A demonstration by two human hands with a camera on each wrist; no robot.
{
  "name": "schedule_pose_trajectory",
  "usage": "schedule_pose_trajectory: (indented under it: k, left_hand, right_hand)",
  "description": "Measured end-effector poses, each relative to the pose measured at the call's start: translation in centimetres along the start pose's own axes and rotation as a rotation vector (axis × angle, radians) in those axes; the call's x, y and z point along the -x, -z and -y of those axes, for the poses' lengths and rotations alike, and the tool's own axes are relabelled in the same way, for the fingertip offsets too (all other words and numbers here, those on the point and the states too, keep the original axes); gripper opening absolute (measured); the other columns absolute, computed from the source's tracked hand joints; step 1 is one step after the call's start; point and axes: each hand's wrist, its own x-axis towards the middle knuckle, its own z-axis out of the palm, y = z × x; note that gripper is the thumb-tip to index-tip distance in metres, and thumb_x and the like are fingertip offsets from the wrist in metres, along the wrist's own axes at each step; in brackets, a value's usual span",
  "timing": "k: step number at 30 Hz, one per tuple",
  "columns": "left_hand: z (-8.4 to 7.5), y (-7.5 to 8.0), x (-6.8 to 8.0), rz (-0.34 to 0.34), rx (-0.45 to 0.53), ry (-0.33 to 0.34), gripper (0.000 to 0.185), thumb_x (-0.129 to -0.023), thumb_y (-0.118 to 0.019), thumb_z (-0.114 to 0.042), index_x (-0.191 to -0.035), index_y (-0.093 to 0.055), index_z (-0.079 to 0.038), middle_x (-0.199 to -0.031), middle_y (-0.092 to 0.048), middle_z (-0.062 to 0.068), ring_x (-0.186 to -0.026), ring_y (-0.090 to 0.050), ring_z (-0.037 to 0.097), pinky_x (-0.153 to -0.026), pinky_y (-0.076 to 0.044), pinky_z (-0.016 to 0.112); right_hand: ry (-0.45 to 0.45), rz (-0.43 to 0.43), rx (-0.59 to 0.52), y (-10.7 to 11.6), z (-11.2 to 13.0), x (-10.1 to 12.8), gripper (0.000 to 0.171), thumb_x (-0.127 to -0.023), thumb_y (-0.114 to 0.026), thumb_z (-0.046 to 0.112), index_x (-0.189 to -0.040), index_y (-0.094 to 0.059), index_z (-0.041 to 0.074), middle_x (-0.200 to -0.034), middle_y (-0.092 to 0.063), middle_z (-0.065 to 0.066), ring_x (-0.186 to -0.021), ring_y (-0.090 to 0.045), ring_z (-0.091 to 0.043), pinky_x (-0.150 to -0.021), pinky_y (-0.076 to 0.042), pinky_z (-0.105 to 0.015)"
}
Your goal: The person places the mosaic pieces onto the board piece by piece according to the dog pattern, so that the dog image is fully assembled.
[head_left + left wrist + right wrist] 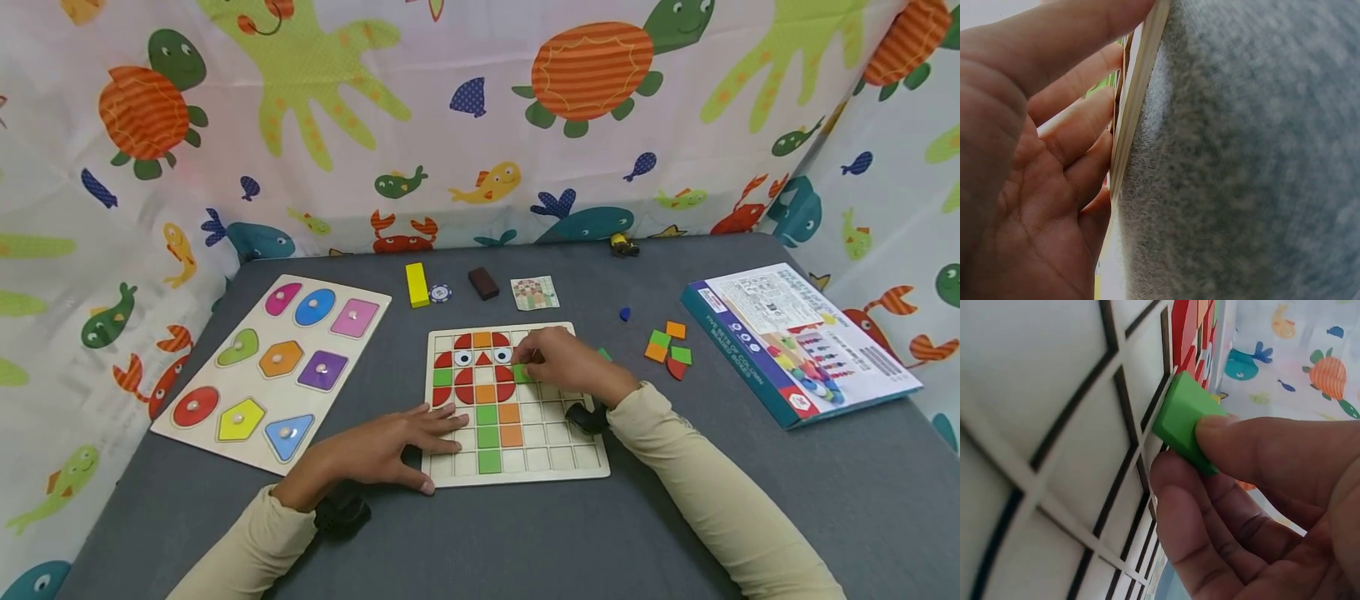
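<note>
We note the right hand (558,360) pinching a green square tile (1184,419) between thumb and fingertips, its corner tipped into a cell of the wooden grid board (555,467), just beside the red and orange pieces already seated. The tile looks smooth, painted, thick-edged; the cells are laser-cut with dark burnt lines. Our left hand (397,442) lies flat, fingers straight and spread over the board's near-left edge, presumably bracing it against sliding on the grey felt-like table (525,542).
</note>
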Motion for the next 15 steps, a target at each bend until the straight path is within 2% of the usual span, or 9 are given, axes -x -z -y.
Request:
schedule_pose_trajectory:
  k: [5, 11, 15]
  left_hand:
    - [0.09, -0.06, -0.05, -0.005, -0.011, -0.004, 0.063, -0.085, -0.076, -0.037, -0.141, -0.053, -0.02, -0.156, -0.029, -0.01, -0.146, -0.011, 0.013, -0.116, -0.014, 0.046]
    - [0.01, -0.03, -0.04, 0.001, -0.001, -0.002, 0.063, -0.085, -0.076, -0.036, -0.141, -0.053, -0.02, -0.155, -0.03, -0.01, -0.146, -0.012, 0.012, -0.116, -0.014, 0.045]
    - [-0.05, 0.0, -0.12, 0.004, 0.006, 0.007, 0.063, -0.085, -0.076, -0.037, -0.141, -0.053, -0.021, -0.156, -0.029, -0.01, -0.146, -0.011, 0.012, -0.116, -0.014, 0.046]
  right_hand:
    - [-0.006, -0.006, 0.015, 0.15, -0.02, -0.18, 0.018, -0.09, -0.063, -0.002, -0.103, -0.074, 0.004, -0.101, -0.069, -0.004, -0.086, -0.059, -0.016, -0.074, -0.051, -0.033]
    - [-0.049, 0.003, 0.027, 0.14, -0.13, -0.26, 0.018, -0.091, -0.063, -0.001, -0.104, -0.074, 0.004, -0.102, -0.068, -0.005, -0.088, -0.059, -0.017, -0.076, -0.051, -0.033]
    - [-0.041, -0.012, 0.05, -0.02, -0.25, -0.2, 0.017, -0.09, -0.063, -0.002, -0.102, -0.074, 0.004, -0.101, -0.065, -0.005, -0.091, -0.057, -0.019, -0.077, -0.05, -0.034]
